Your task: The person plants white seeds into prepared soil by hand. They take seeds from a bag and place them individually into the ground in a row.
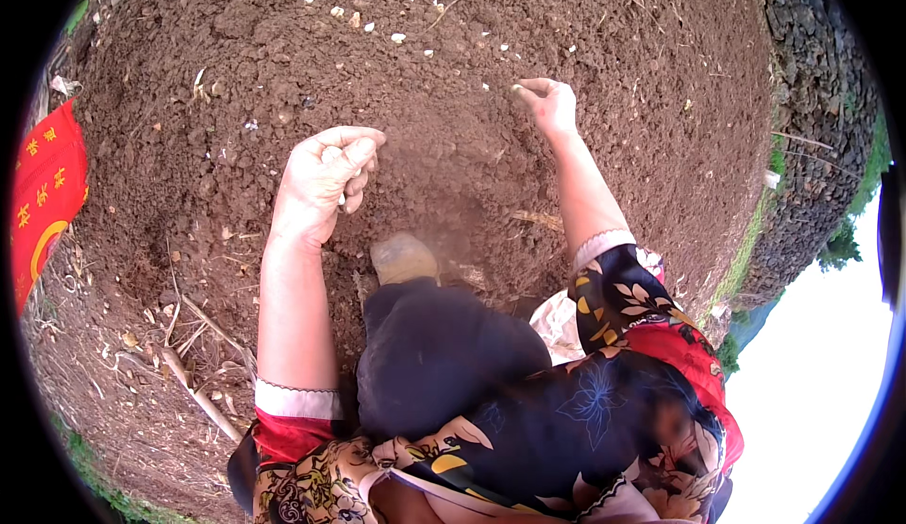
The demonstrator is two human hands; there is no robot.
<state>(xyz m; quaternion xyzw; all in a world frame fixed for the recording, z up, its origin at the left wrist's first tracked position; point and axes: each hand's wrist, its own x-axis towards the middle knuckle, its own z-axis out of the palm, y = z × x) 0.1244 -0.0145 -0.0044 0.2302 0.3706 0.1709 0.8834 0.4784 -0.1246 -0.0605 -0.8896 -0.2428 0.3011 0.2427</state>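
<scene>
My left hand (333, 166) is half curled above the brown soil (439, 120). White pieces that look like garlic cloves (330, 154) show between its thumb and fingers. Farther out to the right, my right hand (551, 105) reaches down close to the soil with thumb and fingers drawn together. A pale greenish spot is at its fingertips, and I cannot tell whether it is a clove or a nail. Just left of those fingertips lies a small white clove (485, 86). Several more white cloves (398, 38) lie spaced apart on the soil beyond both hands.
A red bag (48, 198) with yellow writing stands at the left rim. Dry stalks (202, 396) lie at lower left. A muddy shoe (405, 259) rests in front of me, and a white sack (559, 326) is beside my leg. A stone wall (814, 113) runs along the right.
</scene>
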